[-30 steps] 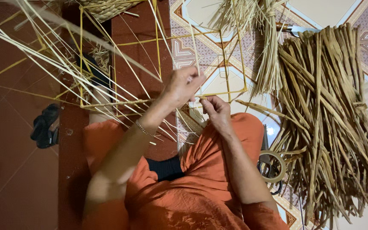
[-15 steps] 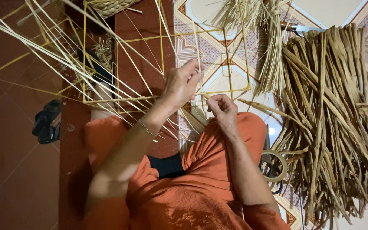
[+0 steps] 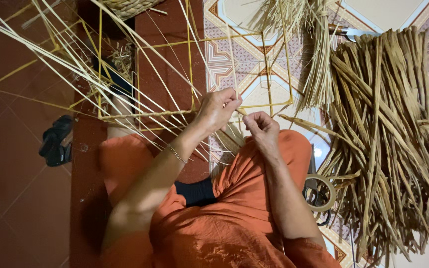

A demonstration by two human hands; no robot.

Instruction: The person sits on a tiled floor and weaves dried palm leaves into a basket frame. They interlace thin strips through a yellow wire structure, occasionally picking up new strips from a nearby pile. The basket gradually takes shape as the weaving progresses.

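Nearest me, over my orange-clad lap, my right hand (image 3: 263, 126) is curled shut, fingertips pinching a thin pale straw strand (image 3: 235, 74). Just beside it, my left hand (image 3: 217, 108) is closed around the same strand, where it meets the yellow wire frame (image 3: 190, 59). A tape roll (image 3: 322, 192) lies by my right knee. Farther off, dried reed bundles (image 3: 383, 124) cover the patterned tile floor (image 3: 224, 54), and a dark sandal (image 3: 55, 141) rests on the red floor.

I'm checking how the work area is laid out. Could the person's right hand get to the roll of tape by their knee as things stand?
Probably yes. The right hand pinches a strip above the knee, and the roll of tape lies on the floor on that same side, nothing covering it. The hand would have to release the strip first.
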